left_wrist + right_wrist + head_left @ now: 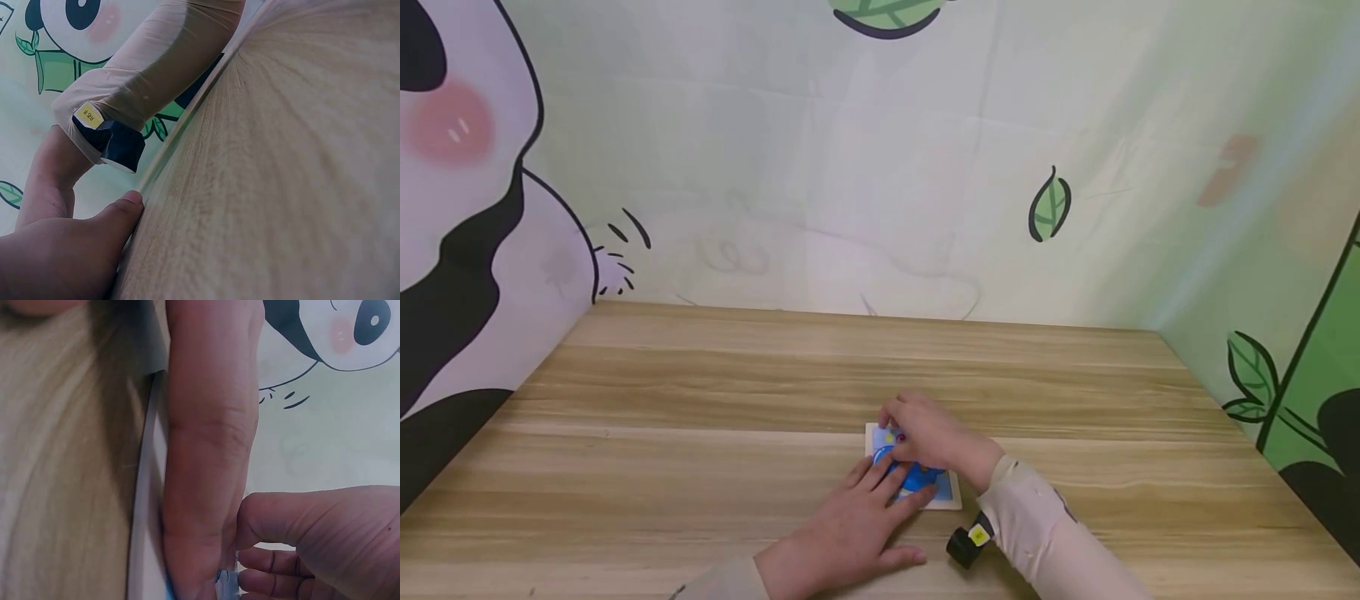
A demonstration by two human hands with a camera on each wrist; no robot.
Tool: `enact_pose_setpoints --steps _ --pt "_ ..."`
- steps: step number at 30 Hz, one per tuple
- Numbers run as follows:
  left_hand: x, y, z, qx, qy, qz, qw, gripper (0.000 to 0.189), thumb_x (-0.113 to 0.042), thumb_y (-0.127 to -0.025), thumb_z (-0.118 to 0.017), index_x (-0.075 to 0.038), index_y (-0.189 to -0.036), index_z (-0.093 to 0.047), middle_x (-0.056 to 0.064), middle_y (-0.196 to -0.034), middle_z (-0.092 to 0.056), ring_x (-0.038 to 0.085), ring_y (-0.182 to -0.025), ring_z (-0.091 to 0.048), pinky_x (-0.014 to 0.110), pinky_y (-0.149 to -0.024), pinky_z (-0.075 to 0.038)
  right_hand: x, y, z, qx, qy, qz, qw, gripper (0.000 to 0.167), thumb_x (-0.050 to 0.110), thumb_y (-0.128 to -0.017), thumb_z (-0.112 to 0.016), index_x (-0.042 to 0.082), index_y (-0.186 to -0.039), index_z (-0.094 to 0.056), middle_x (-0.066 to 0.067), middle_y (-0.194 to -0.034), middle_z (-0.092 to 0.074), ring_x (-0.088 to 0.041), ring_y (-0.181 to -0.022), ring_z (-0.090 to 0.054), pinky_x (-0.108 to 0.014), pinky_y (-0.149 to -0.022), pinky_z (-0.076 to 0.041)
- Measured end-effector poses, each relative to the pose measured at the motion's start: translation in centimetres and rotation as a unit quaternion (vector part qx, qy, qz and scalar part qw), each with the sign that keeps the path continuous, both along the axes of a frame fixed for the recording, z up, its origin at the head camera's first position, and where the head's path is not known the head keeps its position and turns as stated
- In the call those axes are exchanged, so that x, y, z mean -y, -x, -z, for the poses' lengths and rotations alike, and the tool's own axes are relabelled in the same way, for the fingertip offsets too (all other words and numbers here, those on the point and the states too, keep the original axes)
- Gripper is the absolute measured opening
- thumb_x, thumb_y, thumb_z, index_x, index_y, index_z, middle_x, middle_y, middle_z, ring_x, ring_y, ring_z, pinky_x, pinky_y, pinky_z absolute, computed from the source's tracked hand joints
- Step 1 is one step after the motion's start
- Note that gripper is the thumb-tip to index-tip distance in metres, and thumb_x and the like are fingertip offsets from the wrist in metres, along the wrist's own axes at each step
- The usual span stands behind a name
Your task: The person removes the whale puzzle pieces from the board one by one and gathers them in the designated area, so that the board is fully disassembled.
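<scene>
A flat board (944, 490) with blue picture and pale border lies on the wooden table (700, 467), near the side closest to the person. The left hand (867, 518) rests on its lower left part, with fingers straight and apart. The right hand (928, 435) is over the upper part, its fingers bent down; whether they pinch something, I cannot tell. A black device (962, 547) with a yellow label (979, 534) sits at the right sleeve (1026, 517). Behind the table stands a pale wall (850, 208) with a drawn leaf (1050, 208).
</scene>
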State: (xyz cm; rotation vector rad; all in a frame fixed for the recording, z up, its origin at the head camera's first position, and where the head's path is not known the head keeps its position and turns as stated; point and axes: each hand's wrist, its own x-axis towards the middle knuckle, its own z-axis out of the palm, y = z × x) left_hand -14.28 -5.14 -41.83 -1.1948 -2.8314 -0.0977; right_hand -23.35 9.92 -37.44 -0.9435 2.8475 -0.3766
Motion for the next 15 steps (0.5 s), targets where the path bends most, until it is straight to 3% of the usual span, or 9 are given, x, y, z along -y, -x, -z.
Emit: enact_pose_setpoints --steps 15 --pt "-0.06 0.05 0.20 -0.016 0.004 0.001 0.9999 0.066 -0.067 -0.094 -0.033 -0.028 -0.148 -0.038 0.011 -0.158 -0.029 0.031 -0.148 -0.023 0.050 -0.114 -0.030 -0.45 0.04 0.24 -0.010 0.037 -0.023 0.9990 0.030 0.006 -0.080 -0.071 0.008 -0.109 -0.062 -0.004 -0.098 -0.060 -0.018 -0.092 -0.054 -0.036 -0.086 -0.048"
